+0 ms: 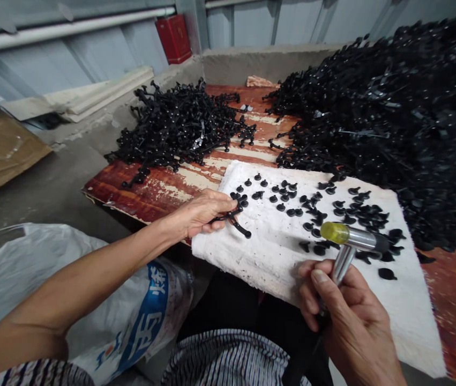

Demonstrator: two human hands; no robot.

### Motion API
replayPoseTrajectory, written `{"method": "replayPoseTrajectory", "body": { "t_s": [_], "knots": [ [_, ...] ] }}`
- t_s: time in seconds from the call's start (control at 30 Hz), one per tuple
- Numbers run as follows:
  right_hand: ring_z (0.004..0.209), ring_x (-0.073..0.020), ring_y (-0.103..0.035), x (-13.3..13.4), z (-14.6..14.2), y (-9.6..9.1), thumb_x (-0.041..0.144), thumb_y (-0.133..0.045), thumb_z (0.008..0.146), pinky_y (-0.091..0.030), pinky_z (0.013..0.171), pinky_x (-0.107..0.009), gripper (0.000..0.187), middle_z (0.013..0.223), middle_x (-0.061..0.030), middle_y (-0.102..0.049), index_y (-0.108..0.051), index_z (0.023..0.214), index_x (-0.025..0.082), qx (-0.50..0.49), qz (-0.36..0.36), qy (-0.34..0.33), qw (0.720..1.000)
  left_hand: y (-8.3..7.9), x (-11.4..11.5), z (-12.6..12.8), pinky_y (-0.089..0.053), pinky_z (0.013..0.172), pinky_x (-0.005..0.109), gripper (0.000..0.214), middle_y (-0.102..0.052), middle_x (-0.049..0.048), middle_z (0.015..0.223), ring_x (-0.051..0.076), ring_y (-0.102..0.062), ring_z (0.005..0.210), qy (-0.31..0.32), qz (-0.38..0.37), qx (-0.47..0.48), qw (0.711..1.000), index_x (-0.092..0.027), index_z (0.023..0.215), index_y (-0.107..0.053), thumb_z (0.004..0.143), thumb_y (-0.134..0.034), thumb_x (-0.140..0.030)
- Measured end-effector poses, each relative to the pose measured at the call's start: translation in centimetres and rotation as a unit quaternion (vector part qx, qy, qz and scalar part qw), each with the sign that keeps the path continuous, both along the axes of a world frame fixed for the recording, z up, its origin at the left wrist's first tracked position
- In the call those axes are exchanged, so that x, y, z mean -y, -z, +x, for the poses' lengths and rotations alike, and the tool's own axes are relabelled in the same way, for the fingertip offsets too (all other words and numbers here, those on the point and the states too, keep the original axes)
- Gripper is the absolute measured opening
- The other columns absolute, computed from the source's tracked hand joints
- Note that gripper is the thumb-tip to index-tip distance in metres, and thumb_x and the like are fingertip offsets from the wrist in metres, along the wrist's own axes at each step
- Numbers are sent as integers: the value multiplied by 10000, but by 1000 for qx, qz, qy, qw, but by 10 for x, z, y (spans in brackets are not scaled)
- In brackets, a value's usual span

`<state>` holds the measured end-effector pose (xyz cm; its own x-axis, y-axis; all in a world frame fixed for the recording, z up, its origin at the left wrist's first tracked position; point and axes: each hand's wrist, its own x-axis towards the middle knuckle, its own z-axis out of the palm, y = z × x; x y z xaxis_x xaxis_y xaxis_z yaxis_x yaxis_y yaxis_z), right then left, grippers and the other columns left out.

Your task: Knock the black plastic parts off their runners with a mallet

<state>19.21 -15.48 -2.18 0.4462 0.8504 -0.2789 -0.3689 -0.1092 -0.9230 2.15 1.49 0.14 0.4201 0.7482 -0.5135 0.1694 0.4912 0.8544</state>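
Note:
My left hand [207, 212] is closed around several slim black pieces with round knobbed ends [240, 224], over the left edge of a white cloth [247, 268]. In my right hand [344, 305] is a small mallet [356, 238] with a metal head and shaft. A translucent yellow face points left, and a dark face is on the other end. The fingers wrap its handle, and the head is raised above the cloth. Small black disc-shaped parts with short stems [282, 207] lie scattered over the cloth between and beyond my hands.
A pile of black knobbed pieces [179, 123] stands at the back left of the worn red-brown board [252, 128]. A much larger black heap [392, 107] fills the right. A white printed sack [163, 311] sits at lower left; a red box [174, 40] stands at the wall.

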Motion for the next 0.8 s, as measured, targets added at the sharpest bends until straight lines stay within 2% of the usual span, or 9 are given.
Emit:
{"method": "replayPoseTrajectory", "body": {
  "t_s": [0.27,0.57,0.8],
  "knots": [
    [487,-52,-425,0,1,1,372,-738,805,-350,372,-146,235,818,1,-603,-557,856,230,1,0,-5,1000,-1,1,1,-138,256,124,299,-589,33,581,1,-372,283,6,4,-14,1000,-80,623,-612,911,-550,-128],
    [500,-63,-423,0,1,1,369,-726,817,-347,376,-144,214,814,10,-596,-560,855,240,8,4,-10,1000,-5,-1,2,-148,249,124,278,-592,38,567,9,-372,279,-5,-2,-19,1000,-73,611,-608,885,-577,-106],
    [501,-73,-427,0,2,2,362,-715,829,-340,373,-154,202,809,4,-593,-559,867,241,11,9,-15,1000,-5,-1,0,-158,249,121,242,-604,45,575,8,-382,285,-1,-3,-5,1000,-64,614,-621,825,-691,-159]
  ]
}}
